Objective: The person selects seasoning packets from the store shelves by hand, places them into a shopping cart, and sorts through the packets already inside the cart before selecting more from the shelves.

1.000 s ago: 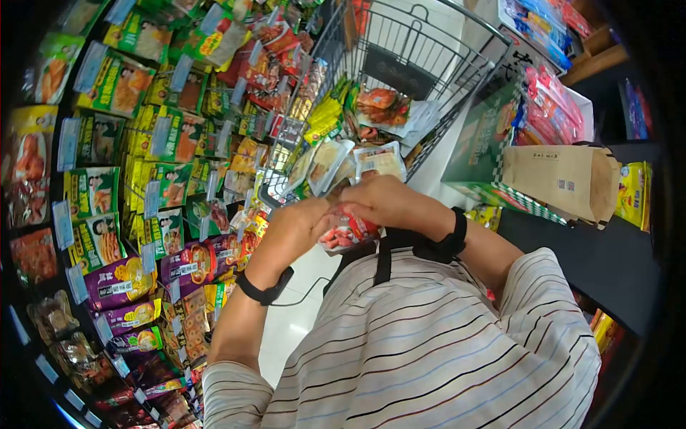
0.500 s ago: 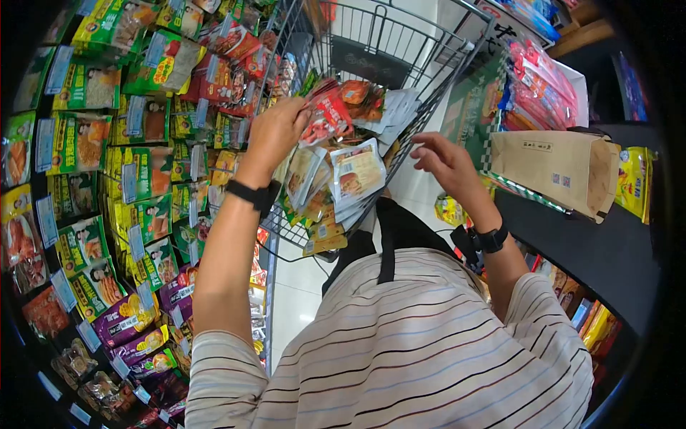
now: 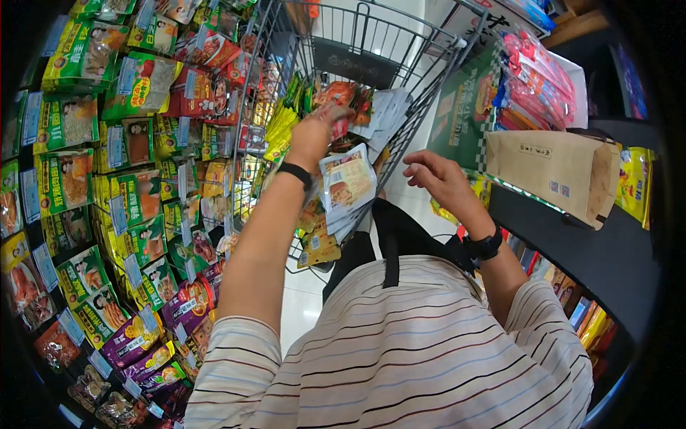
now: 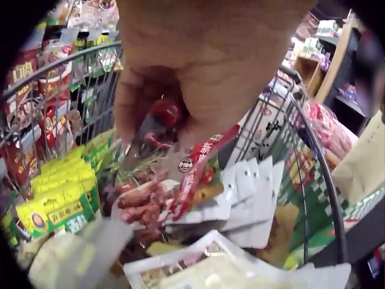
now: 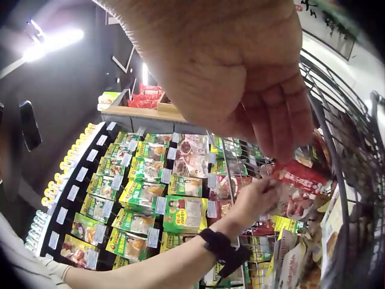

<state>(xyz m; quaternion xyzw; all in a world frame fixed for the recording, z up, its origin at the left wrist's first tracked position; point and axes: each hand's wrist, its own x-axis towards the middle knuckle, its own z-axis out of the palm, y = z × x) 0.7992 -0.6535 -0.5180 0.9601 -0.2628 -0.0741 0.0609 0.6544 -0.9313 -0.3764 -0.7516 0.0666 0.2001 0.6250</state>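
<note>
Left wrist view is mostly palm: the left hand (image 4: 204, 66) runs off the top edge and covers the upper part of the red snack pack (image 4: 198, 168) it pinches. Print on that pack is too blurry to read. Whatever lies under the packets below the hand stays hidden.

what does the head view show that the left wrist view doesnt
Only the head view shows the right hand, empty with loosely bent fingers beside the cart, plus the striped shirt, the brown paper bag and the wall of hanging snack packs. Only the left wrist view shows the cart's contents close up: white pouches and yellow packs under the packet. Both show the left hand pinching the red snack packet above the wire shopping cart.
</note>
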